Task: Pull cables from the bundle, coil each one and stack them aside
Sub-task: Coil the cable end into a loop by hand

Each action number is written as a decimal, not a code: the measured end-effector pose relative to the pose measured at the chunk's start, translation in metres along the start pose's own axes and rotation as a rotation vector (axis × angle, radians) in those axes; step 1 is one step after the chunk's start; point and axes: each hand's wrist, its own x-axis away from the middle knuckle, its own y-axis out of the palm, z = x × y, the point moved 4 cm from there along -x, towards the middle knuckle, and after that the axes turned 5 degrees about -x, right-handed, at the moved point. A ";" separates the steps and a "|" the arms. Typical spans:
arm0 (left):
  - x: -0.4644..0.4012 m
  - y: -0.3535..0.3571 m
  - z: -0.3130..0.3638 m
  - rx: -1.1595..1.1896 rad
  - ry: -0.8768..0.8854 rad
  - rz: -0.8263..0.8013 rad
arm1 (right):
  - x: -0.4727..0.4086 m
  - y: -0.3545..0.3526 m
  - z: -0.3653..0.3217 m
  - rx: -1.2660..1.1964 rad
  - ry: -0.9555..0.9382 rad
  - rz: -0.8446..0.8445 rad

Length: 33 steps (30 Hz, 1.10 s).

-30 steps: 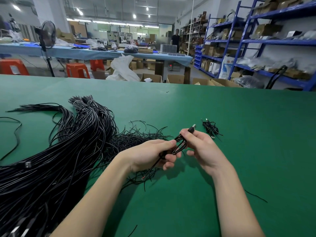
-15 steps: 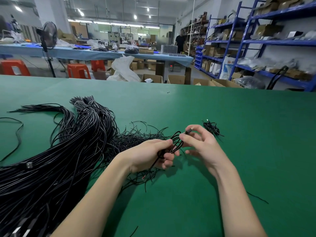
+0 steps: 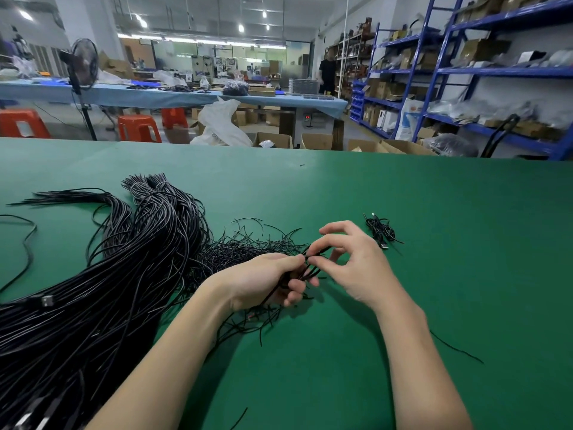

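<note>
A big bundle of black cables (image 3: 102,283) spreads over the left of the green table (image 3: 434,212), its frayed ends fanning out toward the middle. My left hand (image 3: 263,280) grips a small coil of one black cable (image 3: 307,270) just right of the bundle. My right hand (image 3: 353,259) pinches the same cable's end between thumb and index finger, the other fingers raised. A finished coil (image 3: 380,230) lies on the table beyond my right hand.
A loose black cable (image 3: 26,243) curves at the far left edge, and a short black strand (image 3: 455,349) lies right of my right forearm. Behind the table are cardboard boxes, red stools, a fan and blue shelving (image 3: 465,72).
My right hand has brought the cable's plug end down and in toward the coil held in my left hand. The left hand has stayed in place.
</note>
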 end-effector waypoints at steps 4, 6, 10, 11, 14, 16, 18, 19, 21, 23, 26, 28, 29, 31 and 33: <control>0.000 -0.001 -0.003 0.024 -0.019 0.013 | 0.000 0.005 0.003 0.028 -0.018 -0.018; 0.000 0.000 -0.003 0.027 -0.022 0.008 | 0.001 0.006 0.005 0.025 -0.025 -0.008; 0.001 0.001 -0.002 0.016 -0.018 -0.003 | 0.002 0.006 0.009 -0.004 -0.031 0.002; 0.001 0.002 -0.002 0.014 -0.017 -0.004 | 0.002 0.005 0.011 -0.014 -0.029 0.002; 0.001 0.003 -0.002 0.013 -0.022 -0.009 | 0.003 0.004 0.014 -0.046 -0.013 0.004; 0.001 0.003 -0.002 0.014 -0.023 -0.014 | 0.003 0.005 0.015 -0.065 -0.001 0.002; 0.001 0.003 -0.002 0.019 -0.023 -0.021 | 0.003 0.005 0.016 -0.096 0.015 -0.009; 0.001 0.002 -0.002 0.020 -0.022 -0.024 | 0.003 0.005 0.016 -0.119 0.029 -0.012; 0.001 0.000 -0.002 0.020 -0.016 -0.023 | 0.003 0.004 0.017 -0.151 0.060 0.006; 0.002 -0.002 -0.002 0.028 -0.004 -0.013 | 0.003 0.002 0.020 -0.205 0.107 0.066; 0.000 -0.009 -0.002 0.038 0.036 0.036 | 0.003 0.005 0.024 -0.356 0.272 0.155; -0.002 -0.014 -0.002 0.042 0.070 0.105 | 0.003 0.011 0.029 -0.489 0.424 0.151; -0.003 -0.016 -0.003 0.052 0.085 0.144 | 0.002 0.016 0.030 -0.541 0.481 0.125; -0.005 -0.022 -0.003 0.086 0.111 0.217 | 0.003 0.024 0.028 -0.474 0.504 0.063; -0.007 -0.027 -0.003 0.142 0.140 0.275 | 0.003 0.031 0.026 -0.183 0.390 -0.017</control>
